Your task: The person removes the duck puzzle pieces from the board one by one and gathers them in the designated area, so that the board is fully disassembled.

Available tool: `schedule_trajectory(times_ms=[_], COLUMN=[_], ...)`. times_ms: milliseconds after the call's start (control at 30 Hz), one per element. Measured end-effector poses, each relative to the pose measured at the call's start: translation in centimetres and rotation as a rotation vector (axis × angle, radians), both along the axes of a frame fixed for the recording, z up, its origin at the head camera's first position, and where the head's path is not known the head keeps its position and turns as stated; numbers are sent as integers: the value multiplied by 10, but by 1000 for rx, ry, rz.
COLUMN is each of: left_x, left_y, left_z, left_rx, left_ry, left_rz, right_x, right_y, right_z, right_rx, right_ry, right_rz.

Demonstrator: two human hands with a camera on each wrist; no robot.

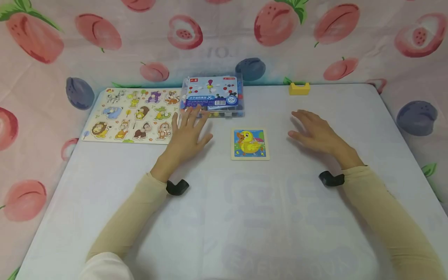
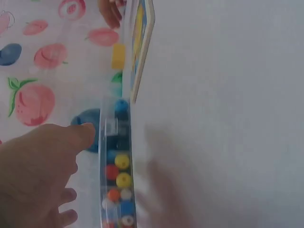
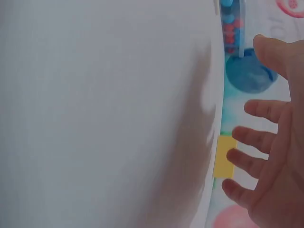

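In the head view my left hand (image 1: 187, 136) is spread with its fingers apart, near the front edge of a clear box (image 1: 213, 95) of beads and beside the right edge of the animal puzzle board (image 1: 133, 134). It holds nothing. A small duck puzzle (image 1: 250, 144) lies flat between the two hands. My right hand (image 1: 316, 134) hovers to the right of the duck puzzle, fingers extended and nothing in them. The left wrist view has the hand (image 2: 42, 161) beside the bead box (image 2: 116, 166); the right wrist view has empty, parted fingers (image 3: 256, 135).
A yellow block (image 1: 299, 89) stands at the table's back edge, right of the bead box. The white table (image 1: 224, 217) meets a fruit-patterned cloth (image 1: 224, 39) behind it. Black wrist mounts (image 1: 177, 187) sit at both sleeves.
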State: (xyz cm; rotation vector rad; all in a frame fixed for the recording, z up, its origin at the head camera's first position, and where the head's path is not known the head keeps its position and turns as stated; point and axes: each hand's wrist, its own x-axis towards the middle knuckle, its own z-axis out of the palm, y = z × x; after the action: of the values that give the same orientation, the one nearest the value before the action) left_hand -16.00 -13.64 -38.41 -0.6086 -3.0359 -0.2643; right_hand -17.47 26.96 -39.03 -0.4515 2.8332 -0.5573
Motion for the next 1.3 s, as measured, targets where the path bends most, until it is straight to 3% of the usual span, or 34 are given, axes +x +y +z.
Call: schedule_trajectory(times_ms=[167, 400, 567, 933, 1300], left_x=[9, 19, 25, 28, 30], left_y=[13, 27, 36, 45, 47], left_z=[-5, -11, -19, -26, -35], left_rx=[80, 206, 249, 238, 219], left_ry=[17, -112, -140, -134, -73], left_rz=[-80, -160, -198, -228, -234], right_x=[-3, -5, -6, -12, -19], right_y=[-12, -31, -47, -81, -117], right_z=[-2, -8, -8, -7, -6], right_rx=[-89, -193, -233, -341, -298], right_ry=[-9, -67, -73, -62, -89], right_rz=[57, 131, 165, 227, 275])
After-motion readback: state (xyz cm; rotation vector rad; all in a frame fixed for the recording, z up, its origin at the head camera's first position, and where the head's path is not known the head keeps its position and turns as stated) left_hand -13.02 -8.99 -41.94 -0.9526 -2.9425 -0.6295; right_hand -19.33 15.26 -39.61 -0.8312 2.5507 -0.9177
